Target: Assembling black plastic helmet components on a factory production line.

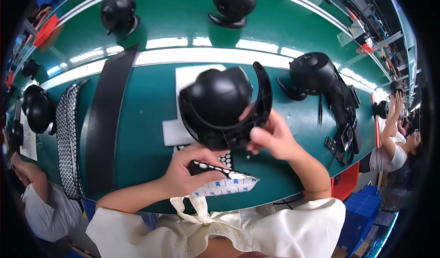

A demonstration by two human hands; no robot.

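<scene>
In front of me stands a glossy black rounded plastic housing (220,97) with a curved, horn-like arm. My right hand (272,136) is closed at that curved arm; a fingertip shows on its inner side, and the thumb is bent near its lower end. My left hand (190,168) grips a folded sheet of white round adhesive pads (224,173) on black. Its pale backing with blue print (229,186) is turned toward me. The left knuckles are just below the housing. One small white round pad (248,157) lies near my right thumb.
White foam sheets (172,132) lie under the housing. Leftward are a long black panel (107,120) and dotted pad strips (68,139). Another black housing (311,72) and dark straps with tools (343,116) are at right. More housings (234,1) stand beyond the white rail. Co-workers sit on both sides.
</scene>
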